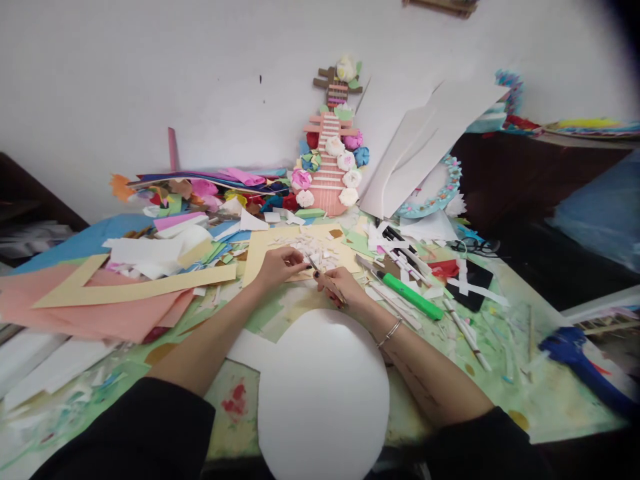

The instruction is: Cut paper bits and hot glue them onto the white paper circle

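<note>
My left hand (281, 267) is closed in a pinch near the scissors' tip; whatever lies between its fingertips is too small to make out. In my right hand (345, 288) is what looks like a small pair of scissors (334, 289), its narrow metal end pointing up and left toward my left fingertips. Just beyond both hands, a heap of small white paper snippets (320, 248) lies on a pale yellow sheet (257, 241). Nearer to me, below my hands, a large rounded white sheet (325, 393) reaches over the table's front edge.
A green utility knife (410, 295) lies right of my right hand. Behind stands a paper lute (329, 167) covered in paper flowers. Pink sheets (100, 300) and a yellow angled strip (165, 285) lie left. Glasses (475, 247) and a blue-handled tool (565, 347) lie right.
</note>
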Tool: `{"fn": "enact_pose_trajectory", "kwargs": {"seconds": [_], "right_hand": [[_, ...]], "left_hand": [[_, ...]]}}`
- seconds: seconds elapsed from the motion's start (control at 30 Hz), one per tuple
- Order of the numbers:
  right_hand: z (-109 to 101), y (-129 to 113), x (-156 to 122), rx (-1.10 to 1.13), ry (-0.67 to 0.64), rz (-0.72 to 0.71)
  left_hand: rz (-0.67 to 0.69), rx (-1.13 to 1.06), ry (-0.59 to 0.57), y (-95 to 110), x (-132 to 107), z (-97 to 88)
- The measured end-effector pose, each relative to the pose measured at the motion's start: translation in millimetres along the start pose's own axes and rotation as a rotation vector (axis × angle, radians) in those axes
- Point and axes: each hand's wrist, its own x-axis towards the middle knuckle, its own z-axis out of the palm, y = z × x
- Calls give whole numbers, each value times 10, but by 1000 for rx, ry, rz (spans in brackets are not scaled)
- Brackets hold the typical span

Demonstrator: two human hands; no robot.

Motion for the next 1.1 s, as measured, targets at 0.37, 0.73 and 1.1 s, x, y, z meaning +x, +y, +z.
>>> {"fn": "enact_pose_trajectory", "kwargs": {"seconds": [0.37, 0.73, 1.1], "right_hand": [[51, 2, 109, -79, 35, 60], [66, 2, 61, 15, -16, 36], [64, -18, 86, -15, 0, 35]], "left_hand": [[-77, 74, -2, -71, -14, 34], [-148, -109, -4, -75, -25, 32], [-147, -56, -48, -18, -37, 38]]}}
